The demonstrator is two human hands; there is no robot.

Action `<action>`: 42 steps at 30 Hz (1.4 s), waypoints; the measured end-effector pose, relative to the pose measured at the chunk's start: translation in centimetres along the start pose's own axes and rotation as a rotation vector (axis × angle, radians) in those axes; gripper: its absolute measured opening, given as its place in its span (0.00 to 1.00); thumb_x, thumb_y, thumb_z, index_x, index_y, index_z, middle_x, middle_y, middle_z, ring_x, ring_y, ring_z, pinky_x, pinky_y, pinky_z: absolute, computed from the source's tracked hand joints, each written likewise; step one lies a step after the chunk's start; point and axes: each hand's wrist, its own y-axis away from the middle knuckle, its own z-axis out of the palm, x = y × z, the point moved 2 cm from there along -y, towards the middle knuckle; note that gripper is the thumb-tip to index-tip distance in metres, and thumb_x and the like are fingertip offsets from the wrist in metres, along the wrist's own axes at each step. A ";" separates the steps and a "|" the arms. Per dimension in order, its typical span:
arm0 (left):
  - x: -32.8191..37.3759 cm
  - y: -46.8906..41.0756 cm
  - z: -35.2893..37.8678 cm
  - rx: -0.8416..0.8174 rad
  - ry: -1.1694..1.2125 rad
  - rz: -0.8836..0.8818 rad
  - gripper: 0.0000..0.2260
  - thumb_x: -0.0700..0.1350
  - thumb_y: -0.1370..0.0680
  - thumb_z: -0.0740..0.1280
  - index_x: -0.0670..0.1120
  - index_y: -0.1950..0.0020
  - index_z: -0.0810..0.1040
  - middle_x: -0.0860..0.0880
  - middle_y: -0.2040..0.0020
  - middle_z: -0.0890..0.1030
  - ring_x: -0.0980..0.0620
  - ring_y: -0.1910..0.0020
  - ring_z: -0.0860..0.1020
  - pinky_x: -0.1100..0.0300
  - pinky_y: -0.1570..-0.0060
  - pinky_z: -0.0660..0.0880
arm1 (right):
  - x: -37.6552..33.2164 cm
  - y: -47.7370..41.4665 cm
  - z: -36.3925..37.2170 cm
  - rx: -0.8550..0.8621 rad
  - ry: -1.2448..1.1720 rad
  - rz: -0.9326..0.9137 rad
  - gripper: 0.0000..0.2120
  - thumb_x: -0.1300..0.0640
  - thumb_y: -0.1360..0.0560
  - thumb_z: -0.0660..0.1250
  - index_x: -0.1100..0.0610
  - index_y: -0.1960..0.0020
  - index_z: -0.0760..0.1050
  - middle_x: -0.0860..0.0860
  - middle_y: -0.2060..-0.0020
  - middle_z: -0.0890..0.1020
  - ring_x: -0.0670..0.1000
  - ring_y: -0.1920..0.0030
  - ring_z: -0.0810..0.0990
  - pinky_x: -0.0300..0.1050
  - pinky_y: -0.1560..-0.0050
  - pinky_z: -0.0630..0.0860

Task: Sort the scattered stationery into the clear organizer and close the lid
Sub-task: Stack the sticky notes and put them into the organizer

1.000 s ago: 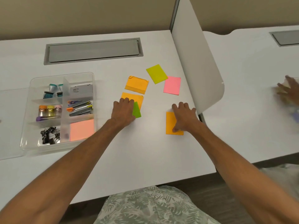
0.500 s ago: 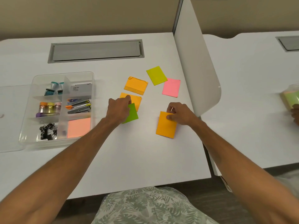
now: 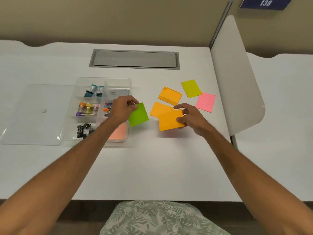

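Observation:
My left hand (image 3: 122, 109) pinches a green sticky-note pad (image 3: 138, 114) lifted just right of the clear organizer (image 3: 103, 80). My right hand (image 3: 192, 118) holds an orange pad (image 3: 170, 120) above the desk. Under it lies another orange pad (image 3: 158, 109). A third orange pad (image 3: 169, 96), a yellow-green pad (image 3: 191, 88) and a pink pad (image 3: 205, 101) lie farther back on the desk. In the organizer sit a salmon pad (image 3: 119, 132), binder clips (image 3: 83, 130), small bottles (image 3: 88, 107) and correction tapes (image 3: 94, 91). The clear lid (image 3: 33, 114) lies flat to its left.
A grey cable hatch (image 3: 134, 59) is set into the desk behind the organizer. A white divider panel (image 3: 237, 78) stands along the desk's right side. The desk's front edge runs just above my lap.
Both hands have lifted their pads off the desk. The left hand carried the green pad leftward to the organizer; the right raised the orange pad. The camera view shifted left.

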 end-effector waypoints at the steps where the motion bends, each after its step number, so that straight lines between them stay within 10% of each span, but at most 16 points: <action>1: -1.1 0.2 -1.1 0.002 0.015 -0.022 0.06 0.38 0.27 0.72 0.44 0.50 0.84 0.46 0.57 0.83 0.52 0.58 0.77 0.66 0.58 0.71 | -0.5 -0.3 1.0 -0.004 -0.015 -0.015 0.19 0.72 0.27 0.67 0.57 0.38 0.77 0.57 0.56 0.69 0.60 0.57 0.76 0.54 0.64 0.83; 18: -9.9 3.3 -5.7 -0.246 -0.350 0.189 0.06 0.46 0.25 0.71 0.47 0.51 0.85 0.48 0.56 0.85 0.50 0.59 0.80 0.58 0.56 0.72 | -6.3 -2.4 14.3 0.072 0.072 -0.135 0.11 0.65 0.27 0.71 0.55 0.46 0.81 0.48 0.73 0.70 0.49 0.67 0.71 0.43 0.66 0.72; 23: -10.3 3.5 -6.4 -0.200 -0.426 0.321 0.07 0.47 0.23 0.68 0.48 0.50 0.85 0.48 0.56 0.85 0.48 0.58 0.80 0.48 0.39 0.68 | -6.5 -2.5 16.7 0.088 0.162 -0.139 0.11 0.62 0.28 0.74 0.54 0.47 0.81 0.50 0.71 0.72 0.49 0.66 0.71 0.42 0.63 0.69; 28: -11.7 3.8 -8.4 -0.064 -0.276 0.271 0.15 0.29 0.28 0.67 0.41 0.45 0.83 0.44 0.51 0.84 0.47 0.54 0.80 0.50 0.54 0.80 | -6.8 -2.6 19.0 0.097 0.252 -0.156 0.11 0.63 0.30 0.74 0.55 0.49 0.81 0.51 0.71 0.75 0.49 0.66 0.72 0.43 0.62 0.69; 42: -12.0 3.7 -9.7 0.068 -0.298 0.170 0.13 0.35 0.22 0.65 0.44 0.40 0.81 0.45 0.44 0.83 0.47 0.46 0.80 0.52 0.43 0.76 | -6.2 -2.2 23.7 0.108 0.832 -0.334 0.07 0.60 0.28 0.72 0.53 0.51 0.81 0.51 0.52 0.82 0.52 0.47 0.73 0.43 0.59 0.67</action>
